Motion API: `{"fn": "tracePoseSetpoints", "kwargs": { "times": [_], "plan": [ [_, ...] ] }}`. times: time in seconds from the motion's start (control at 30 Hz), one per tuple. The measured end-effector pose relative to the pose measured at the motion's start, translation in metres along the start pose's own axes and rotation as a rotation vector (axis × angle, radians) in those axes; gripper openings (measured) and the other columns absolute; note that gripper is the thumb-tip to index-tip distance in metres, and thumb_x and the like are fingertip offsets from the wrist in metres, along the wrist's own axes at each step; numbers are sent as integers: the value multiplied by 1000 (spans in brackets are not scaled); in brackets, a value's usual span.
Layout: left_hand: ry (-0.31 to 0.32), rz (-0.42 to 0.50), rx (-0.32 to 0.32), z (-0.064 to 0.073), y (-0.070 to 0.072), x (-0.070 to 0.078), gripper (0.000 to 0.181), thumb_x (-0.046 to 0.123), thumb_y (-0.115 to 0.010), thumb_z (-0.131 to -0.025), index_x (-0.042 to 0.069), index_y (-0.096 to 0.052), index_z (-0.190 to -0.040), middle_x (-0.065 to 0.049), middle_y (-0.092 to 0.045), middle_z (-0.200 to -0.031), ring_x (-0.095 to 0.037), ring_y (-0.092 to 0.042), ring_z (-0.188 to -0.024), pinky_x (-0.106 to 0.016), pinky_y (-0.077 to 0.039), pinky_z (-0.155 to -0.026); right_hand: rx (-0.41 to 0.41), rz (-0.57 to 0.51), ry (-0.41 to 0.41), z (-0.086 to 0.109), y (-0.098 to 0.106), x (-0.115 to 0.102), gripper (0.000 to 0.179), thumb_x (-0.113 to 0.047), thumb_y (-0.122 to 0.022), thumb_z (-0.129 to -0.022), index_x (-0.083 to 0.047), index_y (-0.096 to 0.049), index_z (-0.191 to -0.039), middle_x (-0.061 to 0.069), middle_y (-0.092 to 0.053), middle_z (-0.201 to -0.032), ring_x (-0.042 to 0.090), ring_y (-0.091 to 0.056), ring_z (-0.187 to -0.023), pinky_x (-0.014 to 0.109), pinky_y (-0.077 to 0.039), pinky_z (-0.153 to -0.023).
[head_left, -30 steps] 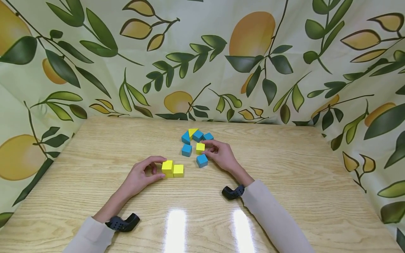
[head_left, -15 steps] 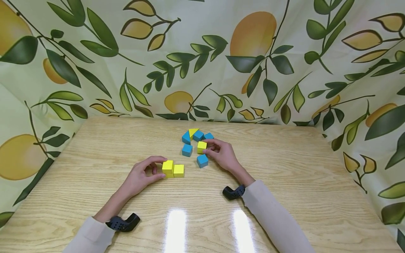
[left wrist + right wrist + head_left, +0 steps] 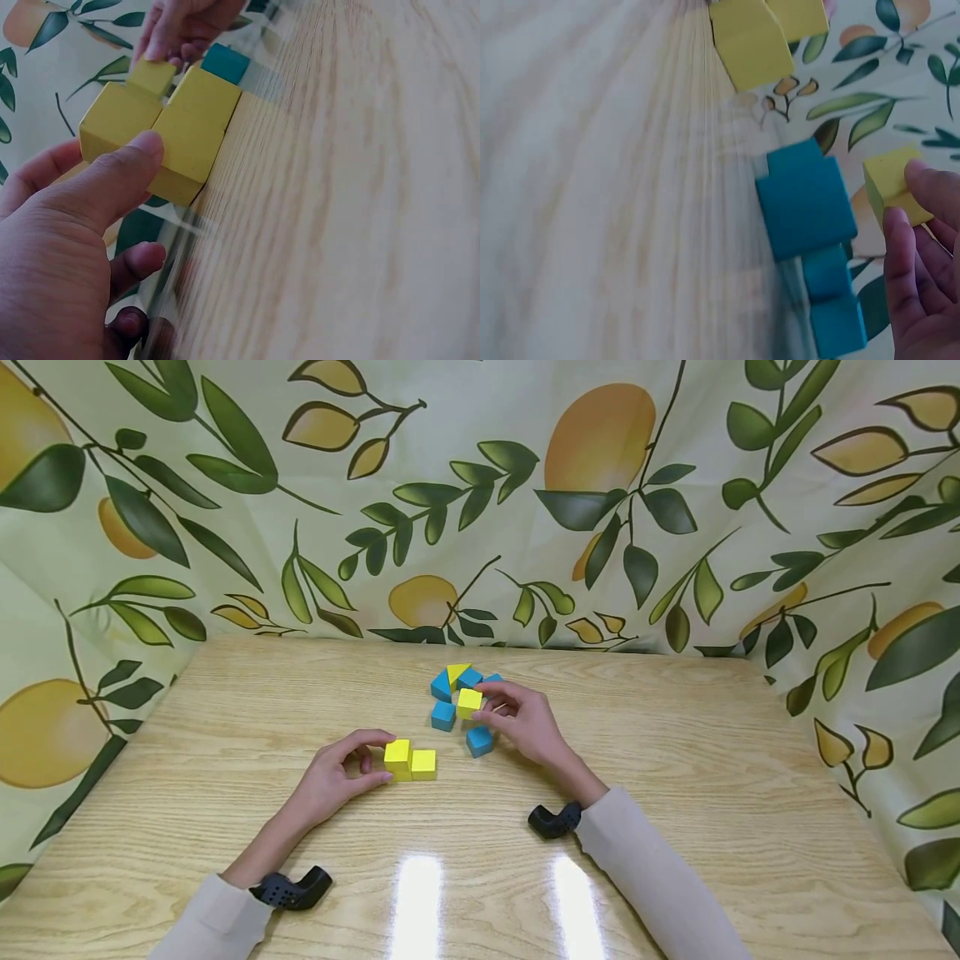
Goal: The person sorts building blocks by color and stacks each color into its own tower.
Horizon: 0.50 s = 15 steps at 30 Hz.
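Note:
My left hand (image 3: 337,777) grips two stacked yellow cubes between thumb and index finger: an upper yellow cube (image 3: 397,752) on a lower one. In the left wrist view the thumb lies across the seam between them. Beside the stack, on its right, a third yellow cube (image 3: 423,764) rests on the table. Farther back, my right hand (image 3: 525,722) pinches another yellow cube (image 3: 470,702), held above the table; the right wrist view shows this yellow cube (image 3: 892,184) between thumb and fingers. A blue cube (image 3: 479,742) sits just in front of that hand.
Behind the held cube lie a blue triangular block (image 3: 441,686), a yellow triangular block (image 3: 456,674) and a blue cube (image 3: 470,678). Another blue cube (image 3: 492,677) is partly hidden by the right hand. One more blue cube (image 3: 443,717) stands left of it. Patterned fabric (image 3: 480,527) borders the wooden table (image 3: 675,777).
My right hand has lifted its yellow cube off the table and shifted it slightly left. The left hand and its stacked cubes stay in place.

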State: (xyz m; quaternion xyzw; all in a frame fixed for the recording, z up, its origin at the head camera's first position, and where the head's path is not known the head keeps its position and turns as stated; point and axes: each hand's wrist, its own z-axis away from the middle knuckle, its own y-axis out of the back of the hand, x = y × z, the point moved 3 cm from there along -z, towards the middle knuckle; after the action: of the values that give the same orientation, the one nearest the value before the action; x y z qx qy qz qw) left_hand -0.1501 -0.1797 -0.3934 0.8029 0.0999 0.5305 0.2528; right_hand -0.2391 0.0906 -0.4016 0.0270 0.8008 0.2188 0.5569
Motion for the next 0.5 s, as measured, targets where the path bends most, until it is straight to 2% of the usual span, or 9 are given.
{"fn": "tracePoseSetpoints", "kwargs": {
  "times": [0.5],
  "plan": [
    [3,-4,-2,0,0,1,45,-1,-77,-78,5,-61,-119,-15,-60,-84,-26,-50,-69,-35,-41,-60,-139,-51,97,14,-24,-30,34,-15,-77,-82,-11,-67,-115,-1,-65,-83,15,-61,-73,30,-52,-68]
  ]
}}
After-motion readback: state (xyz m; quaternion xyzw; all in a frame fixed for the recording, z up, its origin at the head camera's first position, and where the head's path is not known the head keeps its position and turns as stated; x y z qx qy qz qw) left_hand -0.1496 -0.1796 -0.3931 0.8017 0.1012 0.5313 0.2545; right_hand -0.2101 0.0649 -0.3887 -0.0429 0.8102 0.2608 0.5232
